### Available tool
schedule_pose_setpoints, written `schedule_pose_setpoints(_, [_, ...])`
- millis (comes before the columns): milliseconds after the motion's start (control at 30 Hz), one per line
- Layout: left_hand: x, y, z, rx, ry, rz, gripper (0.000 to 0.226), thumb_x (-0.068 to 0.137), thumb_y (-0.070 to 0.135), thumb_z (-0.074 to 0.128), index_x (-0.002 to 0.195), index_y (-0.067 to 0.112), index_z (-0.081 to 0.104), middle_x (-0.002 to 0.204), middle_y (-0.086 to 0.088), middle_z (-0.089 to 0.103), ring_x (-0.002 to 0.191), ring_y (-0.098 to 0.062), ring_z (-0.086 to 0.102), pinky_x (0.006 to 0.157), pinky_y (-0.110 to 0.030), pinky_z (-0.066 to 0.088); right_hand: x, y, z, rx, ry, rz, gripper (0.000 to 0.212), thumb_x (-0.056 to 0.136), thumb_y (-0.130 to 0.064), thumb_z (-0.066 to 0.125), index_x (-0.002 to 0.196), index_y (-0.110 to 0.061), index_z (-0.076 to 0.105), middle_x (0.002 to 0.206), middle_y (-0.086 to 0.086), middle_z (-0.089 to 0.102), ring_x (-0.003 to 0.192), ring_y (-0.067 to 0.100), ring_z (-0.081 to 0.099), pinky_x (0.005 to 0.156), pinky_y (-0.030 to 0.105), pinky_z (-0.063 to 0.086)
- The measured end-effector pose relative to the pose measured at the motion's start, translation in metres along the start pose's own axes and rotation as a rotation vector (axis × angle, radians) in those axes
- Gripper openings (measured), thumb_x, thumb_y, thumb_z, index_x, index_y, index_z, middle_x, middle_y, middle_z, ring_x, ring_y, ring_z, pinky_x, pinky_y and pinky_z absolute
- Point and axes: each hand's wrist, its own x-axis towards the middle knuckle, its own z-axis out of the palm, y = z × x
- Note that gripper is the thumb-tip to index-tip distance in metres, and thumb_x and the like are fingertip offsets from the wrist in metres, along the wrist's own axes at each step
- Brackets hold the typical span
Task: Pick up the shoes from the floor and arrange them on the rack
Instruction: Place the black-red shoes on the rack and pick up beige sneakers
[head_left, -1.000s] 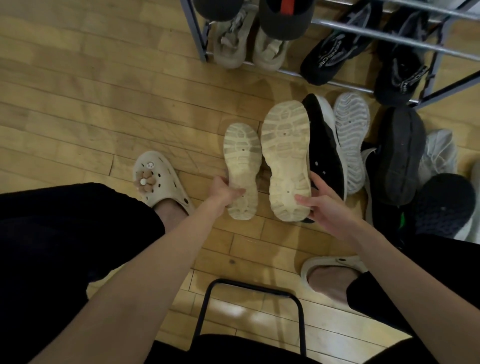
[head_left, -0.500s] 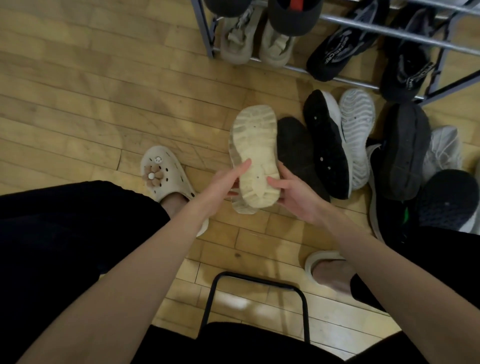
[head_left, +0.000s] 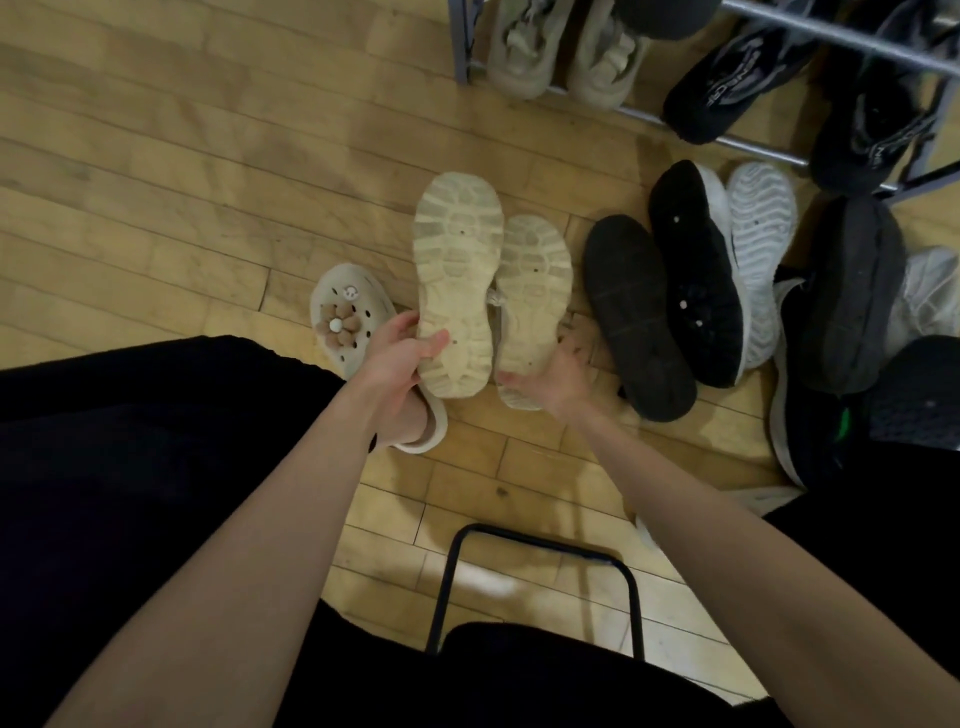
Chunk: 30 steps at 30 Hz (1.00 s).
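Hands hold a pair of cream sandals soles-up above the wooden floor (head_left: 156, 171), near the frame centre. Left hand (head_left: 395, 358) is closed around the heel end of the larger-looking sandal (head_left: 457, 280), thumb pressed across the tread and fingers wrapped behind its left edge. Right hand (head_left: 558, 374) cups the heel end of the second sandal (head_left: 532, 301) from below and from the 3 o'clock side, palm up and fingers curled under it. Both sandals lie with the long axis running 6 to 12 o'clock: heels at 6, toward the person, toes at 12, toward the shoe rack (head_left: 763, 150). The two sandals sit side by side, inner edges touching or nearly so, with the left one overlapping the right slightly.

At 3 o'clock from the pair, a cluster of upturned shoes rests on the floor: a black sole (head_left: 636, 317) nearest, then a black shoe with white rim (head_left: 696, 270), then a white wavy-tread sole (head_left: 758, 244); their toes also point roughly to 12. At 9 o'clock, a cream clog with a flower charm (head_left: 345, 312) is worn on the person's left foot. On the rack's lowest rail, at 12 to 1 o'clock, stand beige sandals (head_left: 566, 47) and black slippers (head_left: 727, 93). A black metal stool frame (head_left: 535, 551) lies at 6 o'clock.
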Motion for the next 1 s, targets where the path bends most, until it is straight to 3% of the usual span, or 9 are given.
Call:
schedule_pose_setpoints(67, [-0.001, 0.0, -0.001, -0.001, 0.006, -0.004, 0.053, 0.086, 0.007, 0.068, 0.136, 0.009, 0.051, 0.121, -0.009, 0.067, 0.11, -0.025, 0.064, 0.099, -0.05, 0.05, 0.009, 0.001, 0.007, 0.082, -0.016, -0.002, 0.145, 0.027, -0.074, 0.08, 0.144, -0.011, 0.022, 0.143, 0.008, 0.041, 0.132, 0.026, 0.043, 0.103, 0.04, 0.046])
schedule_pose_setpoints(167, [-0.003, 0.003, -0.002, -0.003, -0.001, 0.003, 0.056, 0.085, 0.006, 0.069, 0.137, 0.008, 0.049, 0.122, -0.009, 0.066, 0.11, -0.025, 0.064, 0.099, -0.049, 0.05, -0.003, -0.017, -0.006, 0.259, -0.054, 0.035, 0.118, 0.048, -0.039, 0.094, 0.141, -0.008, 0.029, 0.14, 0.005, 0.048, 0.129, 0.021, 0.047, 0.103, 0.033, 0.043])
schedule_pose_setpoints(300, [-0.013, 0.014, 0.002, -0.042, -0.01, 0.017, 0.055, 0.087, 0.005, 0.068, 0.138, 0.008, 0.048, 0.119, -0.008, 0.067, 0.11, -0.025, 0.064, 0.098, -0.048, 0.05, -0.016, -0.024, -0.036, 0.505, -0.056, 0.02, 0.076, 0.068, -0.016, 0.085, 0.134, -0.01, 0.046, 0.13, 0.004, 0.058, 0.119, 0.02, 0.055, 0.098, 0.035, 0.047])
schedule_pose_setpoints(433, [-0.031, 0.037, 0.012, -0.129, -0.07, 0.031, 0.051, 0.088, 0.004, 0.066, 0.136, 0.009, 0.05, 0.114, -0.006, 0.069, 0.108, -0.025, 0.065, 0.086, -0.042, 0.056, -0.046, -0.019, -0.08, 0.812, 0.004, -0.022, 0.059, 0.072, -0.01, 0.08, 0.125, -0.014, 0.055, 0.105, -0.003, 0.067, 0.093, 0.012, 0.066, 0.075, 0.026, 0.054])
schedule_pose_setpoints(567, [-0.054, 0.055, 0.024, -0.243, -0.235, 0.037, 0.047, 0.086, 0.004, 0.065, 0.131, 0.012, 0.053, 0.121, -0.008, 0.068, 0.112, -0.028, 0.065, 0.085, -0.047, 0.056, -0.079, -0.002, -0.122, 1.011, -0.077, -0.115, 0.045, 0.078, -0.003, 0.071, 0.118, -0.021, 0.06, 0.113, 0.002, 0.07, 0.106, 0.022, 0.066, 0.089, 0.039, 0.053])
schedule_pose_setpoints(733, [-0.095, 0.071, 0.052, -0.242, -0.408, 0.06, 0.048, 0.075, 0.003, 0.061, 0.119, 0.017, 0.051, 0.107, -0.004, 0.069, 0.095, -0.027, 0.068, 0.066, -0.041, 0.057, -0.115, 0.024, -0.149, 1.12, -0.176, -0.234, 0.046, 0.082, -0.001, 0.063, 0.123, -0.02, 0.057, 0.118, 0.006, 0.069, 0.111, 0.028, 0.064, 0.089, 0.042, 0.053])
schedule_pose_setpoints(867, [-0.117, 0.069, 0.072, -0.248, -0.533, 0.123, 0.072, 0.065, 0.0, 0.053, 0.136, 0.011, 0.045, 0.126, -0.016, 0.063, 0.115, -0.042, 0.06, 0.089, -0.058, 0.052, -0.133, 0.033, -0.155, 1.224, -0.102, -0.287, 0.056, 0.082, 0.002, 0.06, 0.134, -0.016, 0.051, 0.125, 0.01, 0.065, 0.114, 0.029, 0.062, 0.089, 0.042, 0.054])
schedule_pose_setpoints(933, [-0.127, 0.071, 0.083, -0.341, -0.595, 0.122, 0.077, 0.066, 0.002, 0.044, 0.143, 0.006, 0.039, 0.116, -0.017, 0.068, 0.103, -0.039, 0.067, 0.079, -0.051, 0.057, -0.14, 0.039, -0.157, 1.29, -0.101, -0.298, 0.059, 0.081, 0.0, 0.059, 0.137, -0.013, 0.048, 0.129, 0.012, 0.062, 0.116, 0.029, 0.061, 0.086, 0.038, 0.056])
schedule_pose_setpoints(1000, [-0.132, 0.073, 0.089, -0.376, -0.654, 0.141, 0.084, 0.066, 0.006, 0.048, 0.147, 0.002, 0.031, 0.126, -0.021, 0.061, 0.104, -0.04, 0.066, 0.08, -0.048, 0.055, -0.144, 0.046, -0.159, 1.364, -0.13, -0.313, 0.065, 0.077, -0.011, 0.061, 0.14, -0.008, 0.046, 0.136, 0.017, 0.056, 0.122, 0.033, 0.056, 0.091, 0.04, 0.054])
